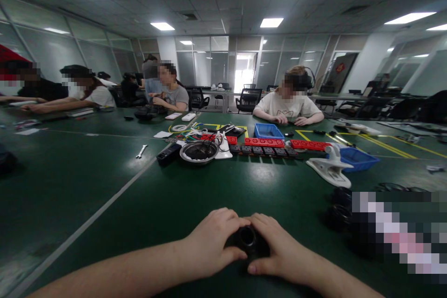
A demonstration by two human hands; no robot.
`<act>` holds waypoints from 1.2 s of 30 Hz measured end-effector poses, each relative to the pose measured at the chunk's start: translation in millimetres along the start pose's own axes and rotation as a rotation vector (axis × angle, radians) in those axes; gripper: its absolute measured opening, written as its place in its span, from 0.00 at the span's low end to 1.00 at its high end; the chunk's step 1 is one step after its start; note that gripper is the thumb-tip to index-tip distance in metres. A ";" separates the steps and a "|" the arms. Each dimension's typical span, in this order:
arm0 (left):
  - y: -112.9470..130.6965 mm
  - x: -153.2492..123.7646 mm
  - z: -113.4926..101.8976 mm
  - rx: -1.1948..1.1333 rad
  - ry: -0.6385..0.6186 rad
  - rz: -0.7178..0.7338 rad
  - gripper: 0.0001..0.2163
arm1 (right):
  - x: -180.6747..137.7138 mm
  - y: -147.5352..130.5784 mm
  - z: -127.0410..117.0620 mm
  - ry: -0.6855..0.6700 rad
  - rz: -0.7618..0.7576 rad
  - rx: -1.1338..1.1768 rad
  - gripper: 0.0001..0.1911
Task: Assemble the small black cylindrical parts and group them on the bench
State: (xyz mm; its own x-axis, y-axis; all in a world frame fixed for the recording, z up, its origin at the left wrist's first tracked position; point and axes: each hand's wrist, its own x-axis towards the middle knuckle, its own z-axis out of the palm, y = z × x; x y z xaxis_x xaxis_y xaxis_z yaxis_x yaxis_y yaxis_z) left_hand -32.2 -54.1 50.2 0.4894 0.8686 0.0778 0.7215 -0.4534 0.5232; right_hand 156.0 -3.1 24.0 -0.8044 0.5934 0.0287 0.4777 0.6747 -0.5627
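Observation:
At the near middle of the green table (167, 214), both my hands are wrapped round a small black object with a round opening (247, 237) facing up toward me. My left hand (214, 242) grips its left side, with fingers over the far edge and the thumb near the front. My right hand (274, 251) closes on the right side in the same way. The fingertips of both hands nearly meet at the far side. Most of the object is covered by my fingers, so I cannot make out its kind.
Farther off stand a metal bowl (199, 152), red socket strips (264, 142), a blue bin (268, 131) and a white clamp-like stand (331, 167). A wrench (141, 151) lies to the left. Black round parts (340, 212) sit at the right. Several people sit around the table.

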 end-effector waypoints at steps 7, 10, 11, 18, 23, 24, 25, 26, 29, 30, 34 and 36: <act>-2.8 2.6 -1.7 -0.021 -0.032 -0.002 0.20 | 4.4 10.3 1.5 -0.027 -0.025 -0.022 0.19; -1.3 1.6 4.1 -0.008 0.010 -0.044 0.19 | 4.9 3.1 11.2 0.055 0.095 -0.111 0.22; -0.8 1.3 6.4 0.006 0.030 -0.067 0.19 | 4.5 -0.3 14.0 0.090 0.126 -0.149 0.21; 0.3 1.7 7.8 0.044 0.055 -0.069 0.19 | 0.2 -6.0 10.1 0.132 0.036 -0.180 0.27; -3.9 5.0 -1.5 -0.105 -0.056 0.020 0.18 | 1.0 10.2 -7.1 -0.058 -0.109 -0.008 0.20; -4.6 5.5 -2.2 -0.125 -0.063 0.024 0.18 | 1.8 12.9 -8.4 -0.070 -0.127 0.004 0.18; -5.0 5.8 -2.5 -0.140 -0.065 0.023 0.18 | 2.6 15.0 -8.9 -0.070 -0.138 0.009 0.17; -5.2 6.0 -2.4 -0.149 -0.065 0.019 0.19 | 3.3 16.4 -8.7 -0.062 -0.142 0.010 0.16; -3.5 5.7 -0.1 -0.165 -0.077 -0.003 0.19 | 4.0 16.1 -5.9 -0.031 -0.123 0.007 0.15; -2.3 5.3 1.2 -0.164 -0.077 -0.020 0.18 | 3.7 14.4 -4.6 -0.021 -0.102 0.000 0.16; 2.9 3.7 8.7 -0.134 -0.016 -0.127 0.16 | 1.5 2.7 3.6 0.060 0.038 -0.128 0.23; 3.3 3.7 13.2 -0.113 0.042 -0.157 0.15 | 1.1 -3.2 9.8 0.137 0.118 -0.220 0.25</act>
State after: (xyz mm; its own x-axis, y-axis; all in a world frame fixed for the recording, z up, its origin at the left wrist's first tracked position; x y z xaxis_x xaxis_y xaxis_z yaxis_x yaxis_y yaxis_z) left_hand -21.6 -55.0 41.0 0.3524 0.9356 0.0223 0.7268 -0.2886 0.6233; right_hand 150.1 -9.0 17.8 -0.6910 0.7168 0.0932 0.6421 0.6679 -0.3765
